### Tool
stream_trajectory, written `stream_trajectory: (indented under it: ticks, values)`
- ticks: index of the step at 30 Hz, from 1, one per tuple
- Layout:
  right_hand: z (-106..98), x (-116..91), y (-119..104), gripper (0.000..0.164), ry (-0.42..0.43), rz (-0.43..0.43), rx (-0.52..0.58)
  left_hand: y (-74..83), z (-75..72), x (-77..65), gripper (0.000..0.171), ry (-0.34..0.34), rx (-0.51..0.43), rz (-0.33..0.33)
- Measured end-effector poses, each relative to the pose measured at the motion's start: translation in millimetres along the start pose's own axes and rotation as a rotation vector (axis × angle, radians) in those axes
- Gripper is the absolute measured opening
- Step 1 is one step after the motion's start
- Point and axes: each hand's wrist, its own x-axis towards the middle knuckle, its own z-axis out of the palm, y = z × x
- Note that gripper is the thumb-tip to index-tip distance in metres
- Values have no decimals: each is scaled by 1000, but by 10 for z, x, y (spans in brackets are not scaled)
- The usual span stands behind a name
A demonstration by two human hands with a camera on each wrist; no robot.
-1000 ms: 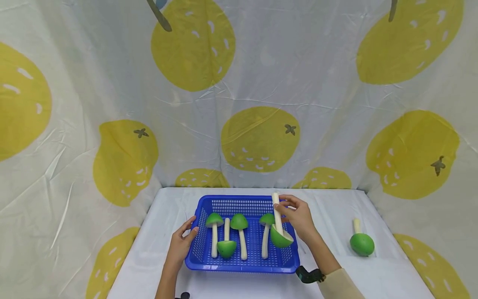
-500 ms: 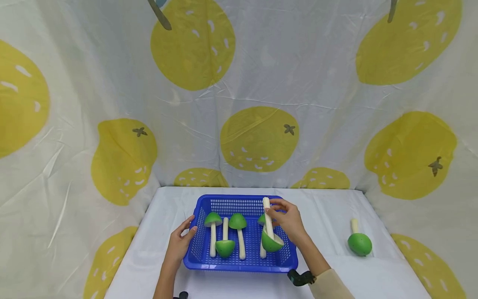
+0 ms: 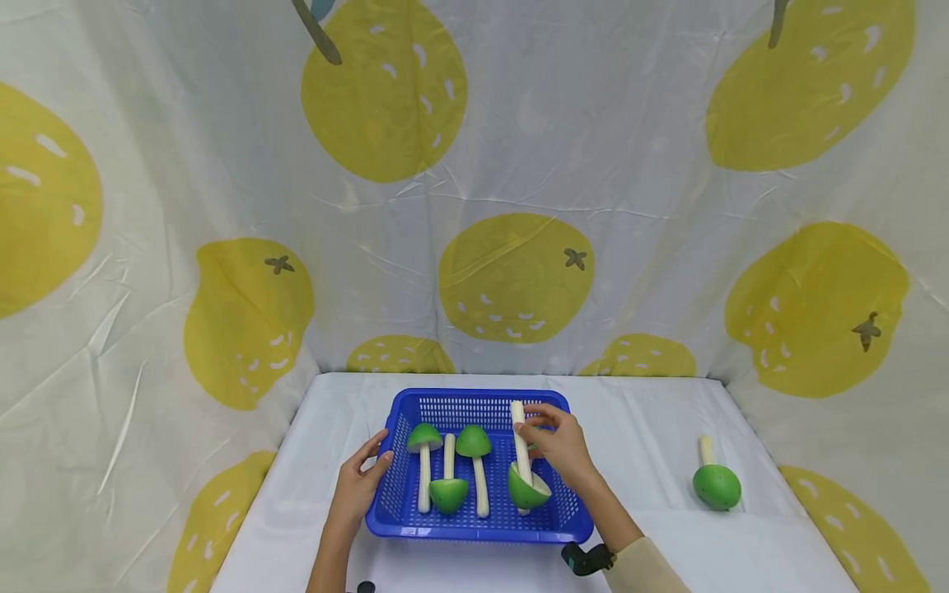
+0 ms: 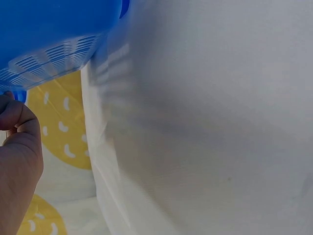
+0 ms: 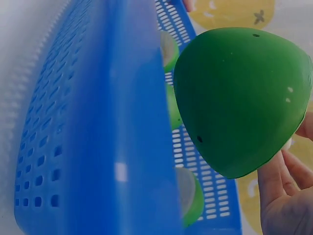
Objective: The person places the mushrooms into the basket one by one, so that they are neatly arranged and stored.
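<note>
A blue plastic basket (image 3: 474, 534) holds several toy mushrooms with green caps and white stems. My left hand (image 3: 354, 487) grips its left rim, thumb and fingers about the edge; the left wrist view shows that hand (image 4: 19, 147) below the basket wall (image 4: 54, 24). Over the right part of the basket, my right hand (image 3: 561, 449) pinches the stem of a mushroom (image 3: 526, 491), held cap down and slightly tilted. From the right wrist its green cap (image 5: 239, 98) hides most of the fingers. Behind it another mushroom is almost wholly covered; its stem end (image 3: 523, 511) peeks out.
At the basket's left lie three mushrooms, the middle one (image 3: 448, 494) cap toward me. One more mushroom (image 3: 717, 487) lies on the white-covered table (image 3: 652, 420) to the right, outside the basket. A lemon-print curtain (image 3: 519, 276) hangs behind.
My right hand has moved left and slightly down with the mushroom, which now covers the one lying behind it. The left hand has stayed on the basket's rim.
</note>
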Motion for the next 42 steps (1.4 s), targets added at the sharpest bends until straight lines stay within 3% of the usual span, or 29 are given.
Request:
stream_trajectory:
  ticks: [14,42]
  values:
    - [113,40,115,39,-3,3,46,1,11,-22,52,2,22,-2]
    - [245,78,270,40,3,76,-4,-43,6,29,52,5,17,-8]
